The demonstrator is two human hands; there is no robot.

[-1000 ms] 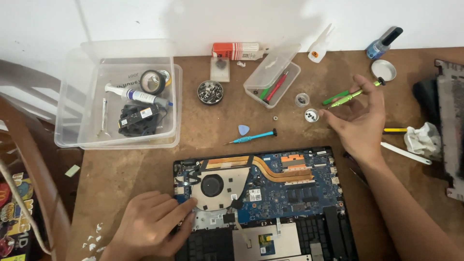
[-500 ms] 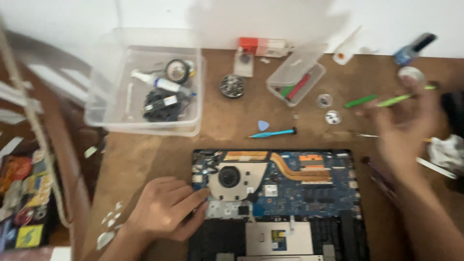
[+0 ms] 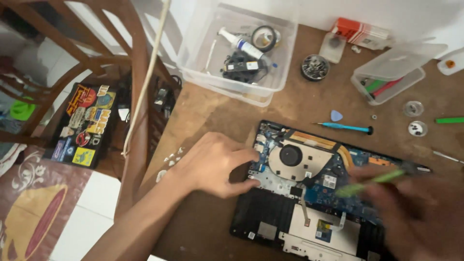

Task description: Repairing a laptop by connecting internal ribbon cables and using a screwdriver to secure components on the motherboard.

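A red and white cardboard box (image 3: 361,31) is lying at the top right of the frame. The left hand (image 3: 215,164) is resting at centre, fingers loosely curled and holding nothing, fingertips touching the left edge of the opened black laptop with its blue circuit board (image 3: 309,186). The blurred right hand (image 3: 415,212), lower right, is gripping a green-handled screwdriver (image 3: 372,181) over that board.

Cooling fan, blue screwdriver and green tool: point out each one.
cooling fan (image 3: 291,155), head view, on its round dark hub.
blue screwdriver (image 3: 344,127), head view, on the middle of its handle.
green tool (image 3: 369,182), head view, on its blurred shaft in the right hand (image 3: 415,212).
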